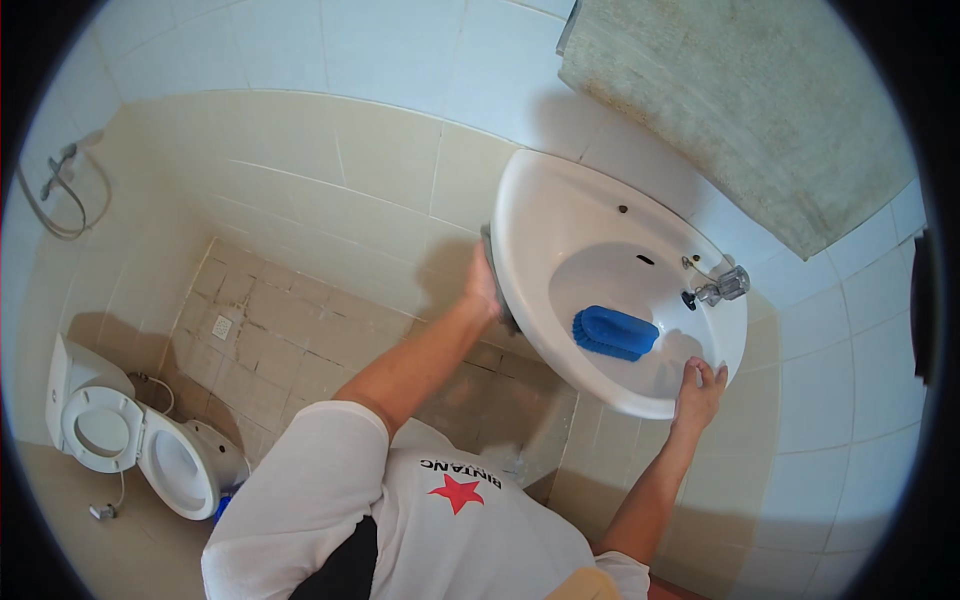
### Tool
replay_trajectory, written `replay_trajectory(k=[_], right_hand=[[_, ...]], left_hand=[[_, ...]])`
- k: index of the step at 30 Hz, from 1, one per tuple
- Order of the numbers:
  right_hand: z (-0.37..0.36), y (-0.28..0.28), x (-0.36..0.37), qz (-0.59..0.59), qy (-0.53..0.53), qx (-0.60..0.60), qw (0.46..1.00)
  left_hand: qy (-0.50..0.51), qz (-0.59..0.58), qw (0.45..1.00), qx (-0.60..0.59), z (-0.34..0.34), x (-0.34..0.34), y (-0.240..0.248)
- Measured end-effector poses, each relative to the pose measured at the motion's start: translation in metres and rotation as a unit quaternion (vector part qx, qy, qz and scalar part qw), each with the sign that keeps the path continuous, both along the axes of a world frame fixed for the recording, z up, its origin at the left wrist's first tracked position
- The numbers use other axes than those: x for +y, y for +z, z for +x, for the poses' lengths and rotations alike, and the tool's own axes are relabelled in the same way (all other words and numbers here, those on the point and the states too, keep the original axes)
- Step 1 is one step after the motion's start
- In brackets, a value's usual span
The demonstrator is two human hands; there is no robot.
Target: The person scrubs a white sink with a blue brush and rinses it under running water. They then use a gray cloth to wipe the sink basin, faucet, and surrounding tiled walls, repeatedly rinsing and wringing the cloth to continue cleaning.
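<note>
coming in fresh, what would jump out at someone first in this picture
Probably the blue scrubbing brush, vivid against the white washbasin it lies in, right of centre. Next come the person's two hands at that basin: the left hand at its outer left side, the right hand at its front right rim. At lower left, the white toilet stands with its seat raised.

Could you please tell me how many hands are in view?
2: the left hand, partly hidden, at the left side of the sink; the right hand at its near right edge.
</note>
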State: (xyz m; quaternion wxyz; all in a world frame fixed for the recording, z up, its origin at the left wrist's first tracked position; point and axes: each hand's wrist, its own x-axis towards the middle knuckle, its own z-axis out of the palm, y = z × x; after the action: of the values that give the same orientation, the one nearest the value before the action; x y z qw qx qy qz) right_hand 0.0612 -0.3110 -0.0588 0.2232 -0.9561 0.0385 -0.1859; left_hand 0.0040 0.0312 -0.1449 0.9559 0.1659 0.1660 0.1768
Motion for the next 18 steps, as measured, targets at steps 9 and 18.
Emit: replay_trajectory(k=[9,18], right_hand=[[0.001,-0.005,-0.005,0.009,0.036,-0.022,0.999],[0.002,-0.009,-0.008,0.019,0.059,-0.043,0.997]], left_hand=[[-0.112,-0.162,0.979,0.052,-0.072,-0.124,-0.003],[0.130,0.321,0.933,0.094,-0.098,-0.134,0.029]])
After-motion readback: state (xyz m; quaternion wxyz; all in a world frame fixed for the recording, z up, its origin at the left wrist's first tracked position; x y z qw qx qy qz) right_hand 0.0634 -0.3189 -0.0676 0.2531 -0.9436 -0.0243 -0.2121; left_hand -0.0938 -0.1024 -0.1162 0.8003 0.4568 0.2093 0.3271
